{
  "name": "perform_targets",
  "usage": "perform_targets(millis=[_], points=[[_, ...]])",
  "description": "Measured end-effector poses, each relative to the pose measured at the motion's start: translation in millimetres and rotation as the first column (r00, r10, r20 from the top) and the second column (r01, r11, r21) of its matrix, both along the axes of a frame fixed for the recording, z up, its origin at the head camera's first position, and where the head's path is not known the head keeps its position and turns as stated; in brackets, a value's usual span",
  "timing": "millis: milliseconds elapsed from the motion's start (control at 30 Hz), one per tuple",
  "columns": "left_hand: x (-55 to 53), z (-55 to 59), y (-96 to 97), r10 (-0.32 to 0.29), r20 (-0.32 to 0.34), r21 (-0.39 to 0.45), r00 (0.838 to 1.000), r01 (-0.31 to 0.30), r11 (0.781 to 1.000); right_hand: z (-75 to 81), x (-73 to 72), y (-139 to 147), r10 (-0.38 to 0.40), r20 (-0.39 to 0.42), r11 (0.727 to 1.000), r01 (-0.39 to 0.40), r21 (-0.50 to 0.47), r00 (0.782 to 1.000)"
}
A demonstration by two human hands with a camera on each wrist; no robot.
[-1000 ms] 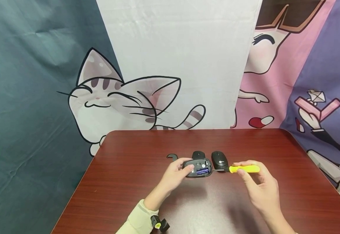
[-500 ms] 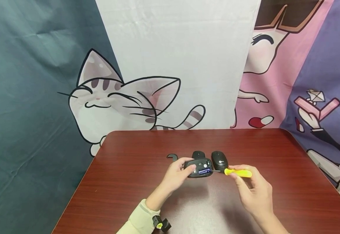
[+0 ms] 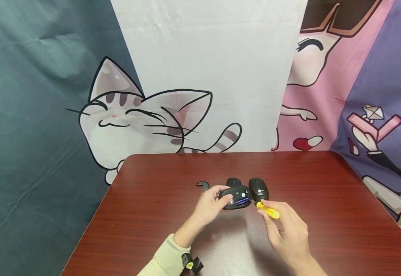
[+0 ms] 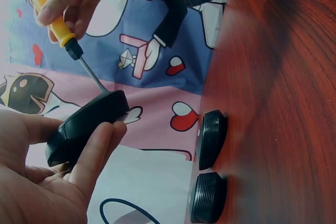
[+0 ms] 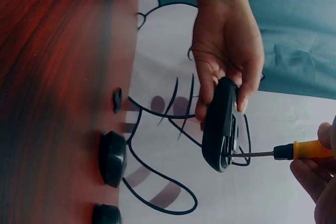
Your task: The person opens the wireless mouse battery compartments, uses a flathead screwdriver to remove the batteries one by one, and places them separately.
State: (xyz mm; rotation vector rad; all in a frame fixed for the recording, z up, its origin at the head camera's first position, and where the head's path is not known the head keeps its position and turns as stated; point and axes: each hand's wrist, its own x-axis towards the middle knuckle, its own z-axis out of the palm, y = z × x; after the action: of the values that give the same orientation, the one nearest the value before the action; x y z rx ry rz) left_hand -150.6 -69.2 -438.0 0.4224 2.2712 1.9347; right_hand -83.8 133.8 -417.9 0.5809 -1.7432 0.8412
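Observation:
My left hand (image 3: 208, 207) grips a black computer mouse (image 3: 234, 203) above the table, its underside turned up. The battery bay lies uncovered, with a blue battery (image 3: 242, 201) inside. In my right hand (image 3: 288, 230) is a screwdriver (image 3: 268, 210) with a yellow handle, pinched between thumb and fingers. Its metal shaft (image 5: 254, 155) reaches the battery end of the mouse in the right wrist view. From the left wrist view, the shaft meets the mouse's upper edge, and the tip is hidden.
Two more black mice stand on the table behind the held one: a right mouse (image 3: 258, 188) and a partly covered left mouse (image 3: 233, 182). A dark curved cover (image 3: 203, 185) lies left of them on the reddish-brown table (image 3: 145, 214). A printed curtain (image 3: 221, 76) hangs behind.
My right hand has moved left and slightly down, and the screwdriver handle now slants downward to the right. The held mouse has shifted slightly right.

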Motion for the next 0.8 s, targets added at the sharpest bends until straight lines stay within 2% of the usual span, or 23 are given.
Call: perform_targets(millis=[200,300,400,500,567,667,733,800], points=[[-1.5,2.7,1.5,0.007,-0.022,-0.031,1.0,-0.008,0.999,2.3,-1.1,-6.2,0.043,-0.074,0.999,-0.041,0.018,0.996],[-2.8,2.8,1.8,0.004,-0.025,-0.047,1.0,-0.006,0.999,1.7,-2.4,-6.3,0.052,-0.07,0.999,-0.053,-0.011,0.996],[-2.7,4.5,0.8,0.002,-0.026,-0.054,1.0,-0.003,0.999,-3.2,-3.8,-1.7,0.047,-0.011,0.996,-0.048,-0.08,0.999],[-3.4,6.3,-0.6,-0.008,-0.033,-0.051,0.999,0.006,0.999,-11.0,-2.9,7.4,0.047,0.117,0.983,-0.025,-0.181,0.992],[-4.0,7.8,-1.5,-0.014,-0.044,-0.051,0.999,0.012,0.999,-14.9,-1.4,14.3,0.073,0.197,0.968,-0.022,-0.25,0.978],[-6.6,7.3,-2.4,-0.018,-0.06,-0.075,0.998,0.013,0.997,-16.1,-0.2,22.1,0.14,0.295,0.938,-0.032,-0.344,0.945],[-7.4,6.8,-3.4,-0.022,-0.052,-0.059,0.998,0.019,0.998,-14.6,-0.2,25.7,0.217,0.338,0.899,-0.053,-0.434,0.916],[-7.8,6.1,-4.0,-0.037,-0.024,-0.015,0.999,0.036,0.999,-13.2,-0.2,28.8,0.293,0.38,0.854,-0.062,-0.516,0.877]])
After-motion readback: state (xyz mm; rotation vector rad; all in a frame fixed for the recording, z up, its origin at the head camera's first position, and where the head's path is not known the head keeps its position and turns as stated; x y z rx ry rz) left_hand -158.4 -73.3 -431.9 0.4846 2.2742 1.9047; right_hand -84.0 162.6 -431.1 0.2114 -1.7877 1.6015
